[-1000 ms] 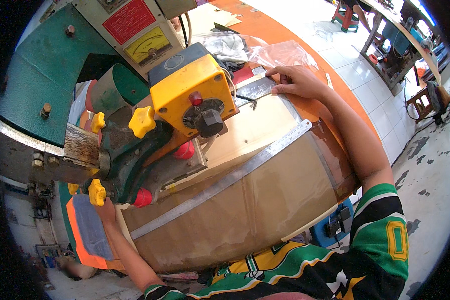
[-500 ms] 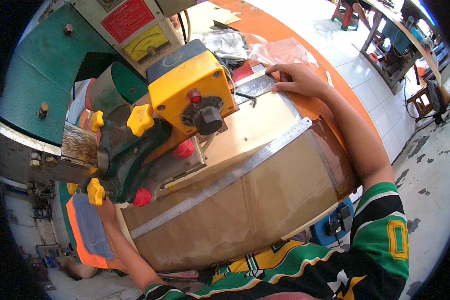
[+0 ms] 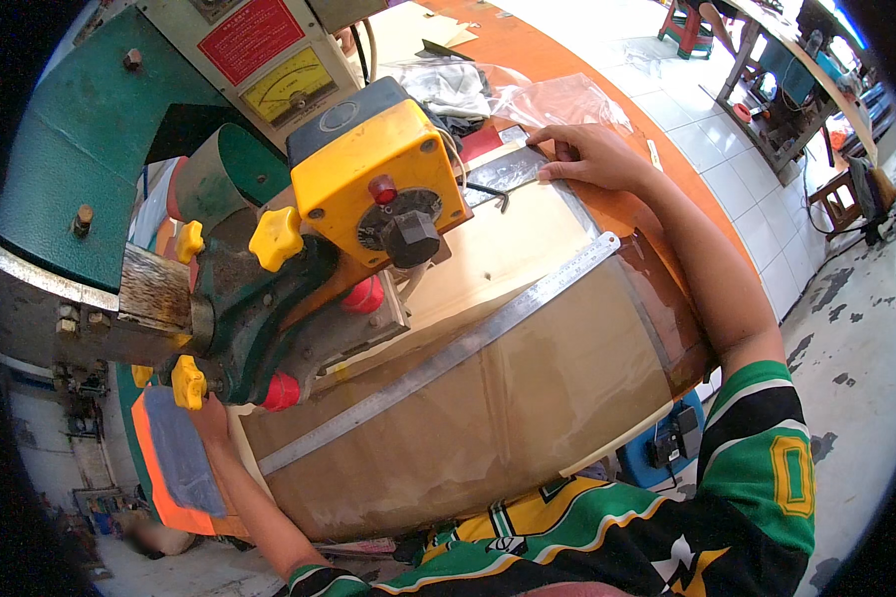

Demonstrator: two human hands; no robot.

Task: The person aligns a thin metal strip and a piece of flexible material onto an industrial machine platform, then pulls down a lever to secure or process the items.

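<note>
Two hands at one big cutting machine (image 3: 368, 219)

Right hand (image 3: 592, 157) fingers press flat on one metal plate (image 3: 508, 171); left hand (image 3: 207, 416) fingers are hidden, cannot tell

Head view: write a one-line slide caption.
Right hand presses a metal plate beside the yellow-headed machine; long steel ruler crosses the table.

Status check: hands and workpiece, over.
Right hand flat on grey metal piece at table's far edge. Left hand mostly hidden under machine head. Long steel ruler lies across brown board.
</note>
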